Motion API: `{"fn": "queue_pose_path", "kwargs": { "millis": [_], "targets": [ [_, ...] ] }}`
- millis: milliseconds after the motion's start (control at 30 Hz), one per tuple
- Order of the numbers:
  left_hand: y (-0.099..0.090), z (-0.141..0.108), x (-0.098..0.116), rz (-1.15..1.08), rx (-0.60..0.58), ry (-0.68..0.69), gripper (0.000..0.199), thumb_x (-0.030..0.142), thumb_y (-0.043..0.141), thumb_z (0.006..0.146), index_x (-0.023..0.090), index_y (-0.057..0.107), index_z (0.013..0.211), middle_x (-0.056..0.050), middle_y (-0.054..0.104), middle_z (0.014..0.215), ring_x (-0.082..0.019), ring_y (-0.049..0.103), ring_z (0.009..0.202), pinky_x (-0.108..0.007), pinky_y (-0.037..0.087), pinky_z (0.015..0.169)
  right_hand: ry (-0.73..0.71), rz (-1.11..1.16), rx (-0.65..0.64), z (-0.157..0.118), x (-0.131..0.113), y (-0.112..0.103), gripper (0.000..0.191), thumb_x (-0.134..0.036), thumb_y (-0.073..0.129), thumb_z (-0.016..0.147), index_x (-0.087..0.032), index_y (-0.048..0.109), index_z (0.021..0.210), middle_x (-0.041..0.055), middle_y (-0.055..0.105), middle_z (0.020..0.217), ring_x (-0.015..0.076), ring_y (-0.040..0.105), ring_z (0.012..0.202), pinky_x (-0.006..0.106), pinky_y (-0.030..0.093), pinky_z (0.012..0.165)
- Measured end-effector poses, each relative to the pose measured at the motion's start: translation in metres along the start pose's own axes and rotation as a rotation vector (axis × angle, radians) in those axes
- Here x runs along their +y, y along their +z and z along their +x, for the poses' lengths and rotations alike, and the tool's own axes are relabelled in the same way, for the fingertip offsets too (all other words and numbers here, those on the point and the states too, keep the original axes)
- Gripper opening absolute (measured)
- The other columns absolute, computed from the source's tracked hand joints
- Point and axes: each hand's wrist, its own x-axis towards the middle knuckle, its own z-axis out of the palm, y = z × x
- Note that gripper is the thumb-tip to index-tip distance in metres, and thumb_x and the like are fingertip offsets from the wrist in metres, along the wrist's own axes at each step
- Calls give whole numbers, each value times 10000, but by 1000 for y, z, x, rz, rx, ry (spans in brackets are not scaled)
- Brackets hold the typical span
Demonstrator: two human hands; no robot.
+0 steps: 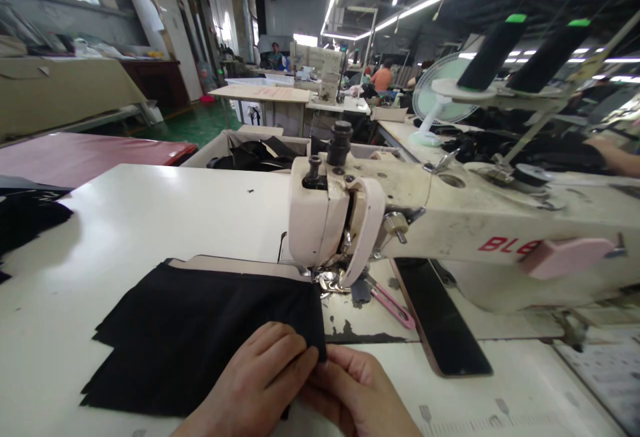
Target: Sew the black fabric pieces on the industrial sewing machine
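The cloth [200,330] is lying on the near part of the tabletop [150,217], its far right corner reaching the foot [330,282] of the machine [425,213]. It is showing plain matte black, flat and layered, with a stepped left edge and a pale strip [235,265] showing along its far edge. The left hand [265,370] is pressing on it with bent fingers held together; the right hand [357,383] is pinching its right edge, close to the near corner.

The tabletop is gleaming white (a patch by the foot is looking worn dark). Pink snips [395,305] and a phone [447,323] are lying right of the foot. Black pieces [30,220] are resting at the tabletop's left edge, and a bin [200,155] of dark scraps is standing beyond its far edge.

Farther out, a pink-topped table [90,155] is standing on the left, a fan [427,93] is standing on the right, and people [383,78] are sitting in the back under strip lights [425,3].
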Motion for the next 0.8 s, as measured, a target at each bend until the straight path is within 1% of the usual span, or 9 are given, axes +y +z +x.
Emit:
{"fn": "queue_pose_path", "kwargs": {
  "millis": [133, 267, 367, 467, 500, 567, 633, 733, 800],
  "targets": [
    [1, 1, 1, 13, -21, -5, 141, 102, 503, 944, 71, 600, 1042, -84, 604, 835, -185, 508, 764, -304, 475, 657, 39, 153, 4, 0, -6, 2, 133, -118, 757, 676, -101, 747, 808, 47, 708, 813, 128, 658, 795, 207, 491, 837],
    [1, 1, -2, -21, 47, -4, 182, 91, 449, 961, 83, 594, 1071, -86, 603, 850, -182, 512, 782, -292, 486, 671, 29, 134, -86, -2, -5, 0, 385, -42, 567, 532, -109, 739, 870, 77, 726, 933, 188, 638, 1012, 250, 419, 988],
    [0, 0, -2, -48, 39, -7, 225, 116, 404, 981, 77, 579, 1116, -92, 595, 858, -181, 508, 780, -281, 487, 662, -140, -303, 48, -8, -4, -9, 345, -130, 615, 697, -145, 666, 1038, 87, 718, 971, 215, 654, 1004, 304, 482, 942],
    [-1, -1, 3, -52, -3, -15, 224, 127, 372, 992, 87, 571, 1088, -93, 598, 868, -183, 513, 781, -291, 482, 677, -638, -1056, 206, -13, -10, -21, 357, -148, 585, 841, -218, 574, 1191, 100, 632, 1190, 224, 596, 1110, 342, 499, 959],
    [-1, 0, 4, -58, -12, -23, 222, 121, 358, 993, 94, 567, 1063, -92, 601, 871, -183, 515, 783, -295, 479, 688, -789, -1267, 168, -12, -14, -23, 371, -103, 562, 849, -226, 571, 1199, 100, 597, 1244, 224, 559, 1159, 348, 479, 992],
    [-4, 2, 5, -102, -40, -53, 221, 102, 338, 991, 117, 558, 982, -78, 601, 848, -175, 514, 764, -288, 467, 681, -954, -1544, -28, -9, -23, -24, 324, -46, 513, 874, -194, 607, 1146, 107, 621, 1200, 220, 553, 1152, 338, 479, 997],
    [-9, 7, -1, -156, -101, -140, 196, 122, 381, 983, 151, 556, 901, -46, 595, 800, -166, 518, 731, -276, 453, 655, -1003, -1648, -196, -3, -31, -23, 233, -65, 457, 933, -148, 639, 1052, 119, 683, 1042, 215, 609, 1037, 323, 529, 923],
    [-19, 19, -22, -38, -215, -261, 108, 190, 558, 924, 191, 605, 1022, -35, 630, 933, -194, 566, 859, -311, 470, 763, -1024, -1759, -276, 3, -36, -23, 288, -130, 368, 998, -114, 655, 1009, 131, 703, 913, 225, 648, 937, 334, 575, 833],
    [-24, 25, -39, 103, -274, -254, 318, 169, 639, 871, 205, 575, 1180, -44, 624, 1099, -223, 557, 1009, -355, 456, 890, -1048, -1822, -293, 6, -36, -25, 341, -147, 322, 1013, -106, 660, 1002, 135, 710, 906, 236, 663, 936, 339, 588, 815]
  ]
}}
